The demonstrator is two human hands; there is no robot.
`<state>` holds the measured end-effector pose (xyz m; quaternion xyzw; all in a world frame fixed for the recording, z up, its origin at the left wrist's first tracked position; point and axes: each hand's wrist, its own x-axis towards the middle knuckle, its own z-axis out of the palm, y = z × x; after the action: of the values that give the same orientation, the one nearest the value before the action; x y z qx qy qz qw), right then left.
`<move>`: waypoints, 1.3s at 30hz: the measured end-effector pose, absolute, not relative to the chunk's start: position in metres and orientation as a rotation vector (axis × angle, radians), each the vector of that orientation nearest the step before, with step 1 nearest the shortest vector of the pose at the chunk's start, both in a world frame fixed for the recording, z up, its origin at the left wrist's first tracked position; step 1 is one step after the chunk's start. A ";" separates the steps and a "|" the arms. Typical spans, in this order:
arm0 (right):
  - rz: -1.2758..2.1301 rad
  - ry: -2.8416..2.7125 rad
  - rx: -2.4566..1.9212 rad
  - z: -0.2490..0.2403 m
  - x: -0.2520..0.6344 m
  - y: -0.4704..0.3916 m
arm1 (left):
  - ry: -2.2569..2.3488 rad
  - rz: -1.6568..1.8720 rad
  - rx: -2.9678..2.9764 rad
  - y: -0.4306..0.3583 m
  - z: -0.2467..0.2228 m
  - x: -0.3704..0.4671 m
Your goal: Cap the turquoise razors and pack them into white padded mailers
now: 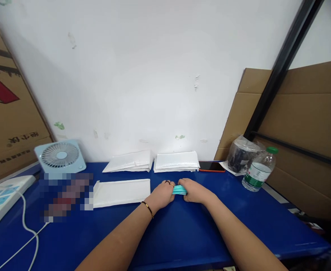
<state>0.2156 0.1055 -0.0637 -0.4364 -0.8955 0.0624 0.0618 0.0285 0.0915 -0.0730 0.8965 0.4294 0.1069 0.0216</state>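
A small layered stack of teal face masks, as it looks, is held between my two hands just above the blue table. My left hand, with a ring and a bracelet at the wrist, closes on the left end. On the right end, the fingers of my right hand are closed too. Both hands cover much of the stack. Left of my left hand lies a flat white packet. Behind my hands, a left pile of white packets and a right pile of white packets lie near the wall.
A phone lies behind my right hand. Farther right stand a plastic-wrapped dark item and a water bottle. On the left are a blue fan, a power strip with white cables, and a blurred-out object.
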 end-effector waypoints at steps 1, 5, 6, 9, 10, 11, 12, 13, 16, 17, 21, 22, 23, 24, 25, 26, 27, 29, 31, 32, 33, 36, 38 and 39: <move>0.161 -2.748 -1.348 -0.064 0.214 0.105 | 1.350 0.335 2.762 0.091 -0.074 0.031; -0.003 -2.877 -1.444 -0.046 0.204 0.102 | 1.430 0.403 2.660 0.091 -0.074 0.036; -0.060 -2.895 -1.464 -0.034 0.202 0.100 | 1.458 0.408 2.646 0.092 -0.072 0.036; -0.167 -2.917 -1.502 0.019 0.199 0.094 | 1.429 0.578 2.501 0.089 -0.062 0.040; -0.158 -2.900 -1.469 0.039 0.198 0.091 | 1.376 0.701 2.385 0.086 -0.058 0.043; -0.128 -2.867 -1.388 0.058 0.198 0.088 | 1.318 0.836 2.243 0.082 -0.054 0.047; -0.080 -2.823 -1.301 0.075 0.196 0.084 | 1.264 0.967 2.094 0.078 -0.051 0.051; -0.041 -2.758 -1.240 0.087 0.194 0.079 | 1.221 1.079 1.962 0.073 -0.049 0.055; 0.031 -2.636 -1.193 0.092 0.180 0.062 | 1.185 1.259 1.759 0.058 -0.050 0.065; 0.029 -2.634 -1.213 0.084 0.173 0.057 | 1.187 1.263 1.737 0.054 -0.054 0.067; -0.036 -2.629 -1.298 0.041 0.154 0.038 | 1.196 1.153 1.748 0.043 -0.072 0.070; -0.058 -2.593 -1.293 0.034 0.153 0.035 | 1.204 1.113 1.782 0.041 -0.076 0.070; -0.069 -2.555 -1.285 0.030 0.154 0.032 | 1.223 1.069 1.830 0.040 -0.078 0.068; -0.057 -2.528 -1.281 0.028 0.157 0.030 | 1.252 1.024 1.874 0.039 -0.079 0.067; -0.014 -2.514 -1.286 0.028 0.162 0.028 | 1.300 0.979 1.927 0.038 -0.078 0.064; 0.064 -2.508 -1.297 0.030 0.168 0.026 | 1.370 0.932 2.004 0.037 -0.076 0.060; 0.166 -2.494 -1.309 0.031 0.175 0.025 | 1.455 0.868 2.122 0.036 -0.072 0.055; 0.386 -2.426 -1.337 0.033 0.190 0.024 | 1.612 0.701 2.416 0.032 -0.062 0.045; 0.634 -2.409 -1.381 0.030 0.201 0.023 | 1.680 0.528 2.664 0.026 -0.049 0.037; 0.803 -2.436 -1.410 0.027 0.204 0.024 | 1.675 0.502 2.725 0.022 -0.042 0.035; 0.995 -2.475 -1.436 0.023 0.204 0.023 | 1.657 0.495 2.780 0.019 -0.036 0.034; 1.264 -2.577 -1.496 0.011 0.196 0.019 | 1.591 0.472 2.942 0.006 -0.021 0.035; 0.801 -2.674 -1.562 0.007 0.188 0.013 | 1.624 0.434 2.925 -0.002 -0.015 0.035; 0.464 -2.708 -1.575 0.007 0.185 0.008 | 1.673 0.416 2.871 -0.005 -0.012 0.034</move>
<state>0.1847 0.0081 0.0067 -0.4973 -0.8550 0.1463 -0.0129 0.0340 -0.0054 -0.0120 0.8527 0.4969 0.1237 -0.1034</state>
